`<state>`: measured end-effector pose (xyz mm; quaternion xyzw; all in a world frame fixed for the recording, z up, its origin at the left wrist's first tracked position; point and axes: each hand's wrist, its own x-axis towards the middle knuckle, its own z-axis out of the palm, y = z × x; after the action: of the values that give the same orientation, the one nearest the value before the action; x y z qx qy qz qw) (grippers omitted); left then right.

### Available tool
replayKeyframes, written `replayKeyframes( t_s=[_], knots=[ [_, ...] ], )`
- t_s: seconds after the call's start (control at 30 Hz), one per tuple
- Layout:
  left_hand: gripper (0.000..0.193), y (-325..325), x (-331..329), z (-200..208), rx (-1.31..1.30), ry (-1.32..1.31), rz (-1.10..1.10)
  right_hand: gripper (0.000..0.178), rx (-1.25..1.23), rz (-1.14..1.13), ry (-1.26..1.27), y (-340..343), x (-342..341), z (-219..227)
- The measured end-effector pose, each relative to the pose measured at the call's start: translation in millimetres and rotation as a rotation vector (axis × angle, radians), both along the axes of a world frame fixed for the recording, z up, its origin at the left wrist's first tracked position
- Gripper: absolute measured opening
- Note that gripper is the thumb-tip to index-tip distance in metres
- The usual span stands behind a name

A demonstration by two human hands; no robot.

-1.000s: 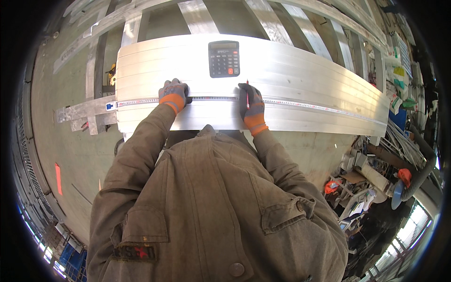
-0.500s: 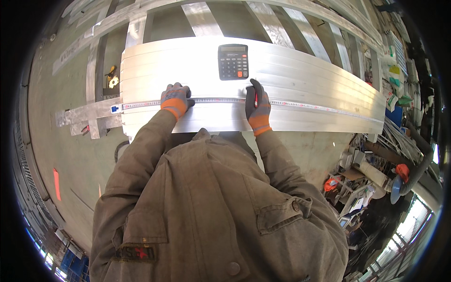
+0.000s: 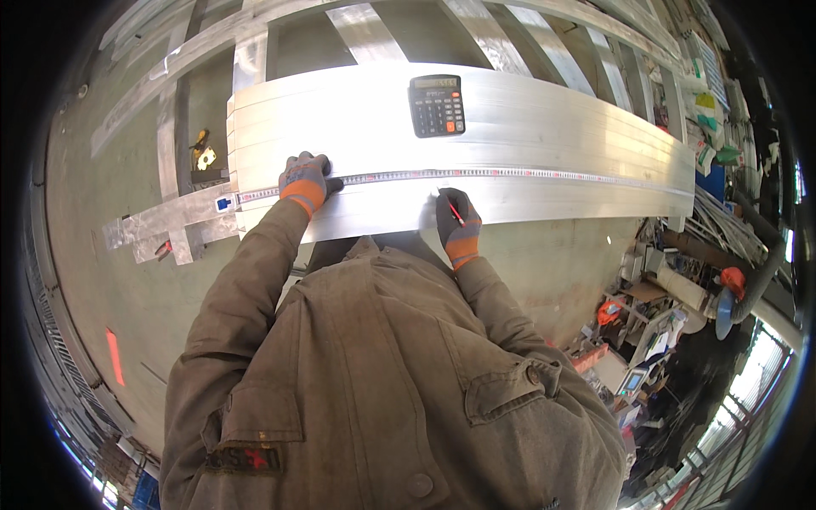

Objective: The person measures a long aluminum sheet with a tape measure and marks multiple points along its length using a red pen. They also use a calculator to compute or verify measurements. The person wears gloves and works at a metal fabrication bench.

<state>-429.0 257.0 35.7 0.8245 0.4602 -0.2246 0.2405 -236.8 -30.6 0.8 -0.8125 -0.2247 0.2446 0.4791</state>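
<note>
A long pale tape measure [image 3: 510, 172] runs lengthwise over silvery metal strips [image 3: 340, 102] laid side by side. My left hand [image 3: 306, 180], in a grey and orange glove, lies over the tape near its left end, fingers on the metal and thumb out along the tape's edge. A slim red pencil [image 3: 456, 214] is pinched in my gloved right hand [image 3: 459, 228], at the near edge of the strips below the tape. Its tip is too small to make out. Beyond the tape rests a black calculator [image 3: 438, 106].
Metal frame bars [image 3: 365, 34] support the strips and extend beyond them. A blue and white piece [image 3: 224, 204] sits at the tape's left end. Red-handled pliers [image 3: 163, 250] lie at the left. Cluttered shelving [image 3: 646, 340] stands at the lower right.
My right hand has come off the tape toward me, to the near edge of the strips, with the pencil in it. My left hand stays on the tape. The view has shifted slightly.
</note>
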Motion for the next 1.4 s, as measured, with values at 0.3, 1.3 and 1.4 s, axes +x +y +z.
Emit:
replayKeyframes(
  t_s=[0.3,1.3,1.4],
  knots=[
    [0.052,-6,13,6,0.071,0.095,-0.016,0.018,-0.049,0.056,-0.173,4,30,-7],
    [0.026,-13,11,-9,0.119,0.043,-0.035,0.008,-0.023,0.14,-0.222,14,51,-5],
    [0.026,-13,9,-9,0.116,0.029,-0.026,0.008,-0.023,0.147,-0.204,15,50,-6]
  ],
)
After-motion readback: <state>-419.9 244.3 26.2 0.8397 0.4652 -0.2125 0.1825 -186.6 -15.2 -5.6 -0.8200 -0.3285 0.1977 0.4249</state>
